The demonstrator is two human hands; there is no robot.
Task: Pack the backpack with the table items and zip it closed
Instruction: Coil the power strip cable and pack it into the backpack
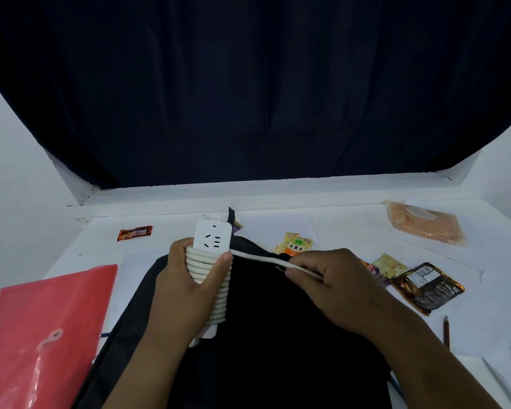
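A black backpack (272,320) lies flat on the white table (351,228) in front of me. Above it my left hand (186,278) grips a white power strip (213,237) with its white cord (219,296) wound around the body in several coils. My right hand (328,278) pinches the loose end of the cord, which stretches from the strip to my fingers. The plug end is hidden inside that hand.
A red document envelope (42,329) lies at the left. A small brown snack bar (135,232) sits at the back left. Yellow (294,243) and dark snack packets (425,286) lie to the right, an orange packet (425,221) at the back right, a pencil (446,330) near the right edge.
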